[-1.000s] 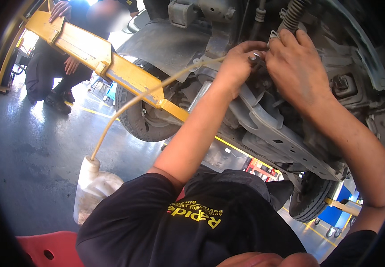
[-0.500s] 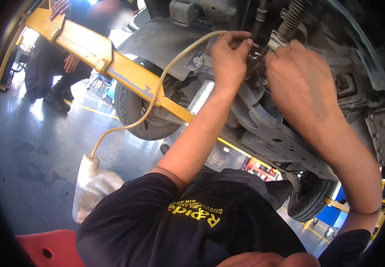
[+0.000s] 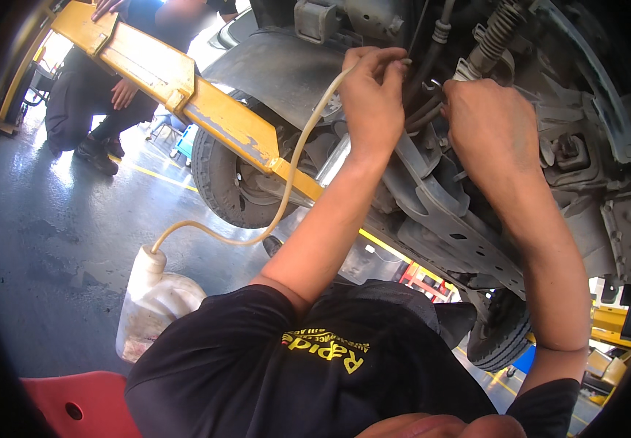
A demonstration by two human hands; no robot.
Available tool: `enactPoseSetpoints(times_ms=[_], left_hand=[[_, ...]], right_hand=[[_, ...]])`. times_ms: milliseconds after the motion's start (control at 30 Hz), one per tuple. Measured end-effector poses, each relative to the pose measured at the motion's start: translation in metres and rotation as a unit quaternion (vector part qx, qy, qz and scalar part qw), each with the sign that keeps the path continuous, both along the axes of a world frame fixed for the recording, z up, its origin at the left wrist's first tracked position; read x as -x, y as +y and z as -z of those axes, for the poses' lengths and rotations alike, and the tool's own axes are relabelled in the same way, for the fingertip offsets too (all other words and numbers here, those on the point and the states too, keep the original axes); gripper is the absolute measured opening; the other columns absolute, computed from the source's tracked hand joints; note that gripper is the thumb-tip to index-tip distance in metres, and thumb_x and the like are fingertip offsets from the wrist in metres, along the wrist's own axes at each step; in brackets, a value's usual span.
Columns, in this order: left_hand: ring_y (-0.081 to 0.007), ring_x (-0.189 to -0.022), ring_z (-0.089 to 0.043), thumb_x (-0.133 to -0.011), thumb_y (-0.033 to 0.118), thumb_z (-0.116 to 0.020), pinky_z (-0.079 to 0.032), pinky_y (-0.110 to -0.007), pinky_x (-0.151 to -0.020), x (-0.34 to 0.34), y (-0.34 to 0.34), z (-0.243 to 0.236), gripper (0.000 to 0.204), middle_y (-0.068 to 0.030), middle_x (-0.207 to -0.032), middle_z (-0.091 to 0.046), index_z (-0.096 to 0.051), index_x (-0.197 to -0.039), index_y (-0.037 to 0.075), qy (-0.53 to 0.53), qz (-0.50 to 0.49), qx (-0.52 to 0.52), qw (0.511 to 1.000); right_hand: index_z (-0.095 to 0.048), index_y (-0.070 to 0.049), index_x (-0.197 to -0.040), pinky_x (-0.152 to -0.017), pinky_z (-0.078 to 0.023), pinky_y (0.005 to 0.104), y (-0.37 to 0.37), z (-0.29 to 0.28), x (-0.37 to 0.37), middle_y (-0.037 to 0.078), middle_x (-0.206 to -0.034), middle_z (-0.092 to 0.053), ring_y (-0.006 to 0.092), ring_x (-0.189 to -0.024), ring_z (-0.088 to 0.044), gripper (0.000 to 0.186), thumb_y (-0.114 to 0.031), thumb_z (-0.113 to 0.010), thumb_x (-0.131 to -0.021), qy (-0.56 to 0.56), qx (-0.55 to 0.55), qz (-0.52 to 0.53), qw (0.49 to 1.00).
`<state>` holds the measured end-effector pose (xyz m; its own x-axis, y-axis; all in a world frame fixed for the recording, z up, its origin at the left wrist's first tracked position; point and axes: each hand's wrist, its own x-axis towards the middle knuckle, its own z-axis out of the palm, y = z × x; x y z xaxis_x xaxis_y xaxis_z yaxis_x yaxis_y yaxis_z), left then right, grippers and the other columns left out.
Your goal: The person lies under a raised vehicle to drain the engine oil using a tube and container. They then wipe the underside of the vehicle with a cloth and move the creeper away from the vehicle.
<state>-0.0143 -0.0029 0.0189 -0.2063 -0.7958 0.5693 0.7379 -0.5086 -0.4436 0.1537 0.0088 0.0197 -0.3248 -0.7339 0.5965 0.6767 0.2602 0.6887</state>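
My left hand (image 3: 372,98) is closed in a pinch on a thin yellowish hose (image 3: 308,128), close to its pale free end, which pokes out past my fingertips. From there the hose loops down into the neck of a dirty white plastic bottle (image 3: 156,310) at the lower left. My right hand (image 3: 492,120) is curled in a fist around a wrench (image 3: 432,86); only its open metal jaw shows, pointing toward my left hand. Just behind the right knuckles stands a coil spring (image 3: 501,36) of the car's suspension. My right fingers hide the wrench's handle.
The raised car's underside (image 3: 447,219) spreads over the upper right, with a wheel (image 3: 231,179) beyond my left arm. A yellow lift arm (image 3: 206,117) slants across the upper left. Behind it a person (image 3: 82,109) crouches, one hand on the arm. A red seat edge (image 3: 82,405) shows lower left.
The hose's free end has come into view beyond my left fingertips, and its loop hangs lower. My right hand and the wrench have shifted slightly right, away from the left hand.
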Motion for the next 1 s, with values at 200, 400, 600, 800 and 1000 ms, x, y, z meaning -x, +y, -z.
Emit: enactPoseSetpoints(times_ms=[200,400,600,800,1000], left_hand=[[-0.0189,-0.094,-0.069,-0.094,-0.002,-0.060,-0.055,-0.028,-0.088,0.008,0.003,0.023,0.017,-0.0114,-0.111,-0.058,-0.070,-0.107,-0.008,-0.016,-0.038,0.036,0.998],[-0.0171,-0.093,-0.069,-0.094,-0.002,-0.061,-0.054,-0.027,-0.084,0.007,0.015,0.036,0.018,-0.0102,-0.110,-0.058,-0.070,-0.107,-0.008,0.013,0.003,0.104,0.994],[-0.0159,-0.091,-0.069,-0.093,-0.001,-0.061,-0.054,-0.026,-0.082,0.009,0.020,0.039,0.018,-0.0096,-0.109,-0.059,-0.071,-0.107,-0.008,0.008,0.003,0.120,0.993],[-0.0155,-0.091,-0.069,-0.093,-0.001,-0.061,-0.053,-0.025,-0.081,0.008,0.022,0.039,0.018,-0.0091,-0.109,-0.059,-0.071,-0.107,-0.007,0.024,0.037,0.120,0.992],[-0.0172,-0.089,-0.069,-0.093,-0.001,-0.061,-0.053,-0.027,-0.080,0.010,0.023,0.038,0.017,-0.0099,-0.107,-0.060,-0.072,-0.105,-0.005,0.032,0.033,0.115,0.992]], right_hand=[[-0.073,-0.006,-0.083,-0.069,-0.056,0.0443,0.003,-0.001,0.003,0.019,-0.080,-0.071,0.0353,-0.076,-0.071,0.011,-0.013,-0.065,-0.081,-0.006,0.022,-0.043,0.999],[-0.074,-0.006,-0.091,-0.076,-0.055,0.0454,-0.007,-0.004,-0.016,0.017,-0.084,-0.071,0.0362,-0.084,-0.070,0.014,-0.013,-0.067,-0.081,-0.081,0.063,-0.035,0.994],[-0.076,-0.007,-0.093,-0.077,-0.055,0.0459,-0.022,-0.007,-0.017,0.018,-0.086,-0.071,0.0360,-0.086,-0.070,0.017,-0.011,-0.072,-0.076,-0.051,0.010,0.047,0.998],[-0.076,-0.006,-0.094,-0.078,-0.054,0.0465,-0.024,-0.009,-0.019,0.019,-0.088,-0.071,0.0371,-0.087,-0.069,0.018,-0.010,-0.072,-0.077,-0.060,0.032,0.066,0.996],[-0.074,-0.003,-0.095,-0.080,-0.054,0.0461,-0.028,-0.014,-0.024,0.019,-0.089,-0.071,0.0375,-0.089,-0.069,0.019,-0.015,-0.072,-0.081,-0.086,0.027,0.039,0.995]])
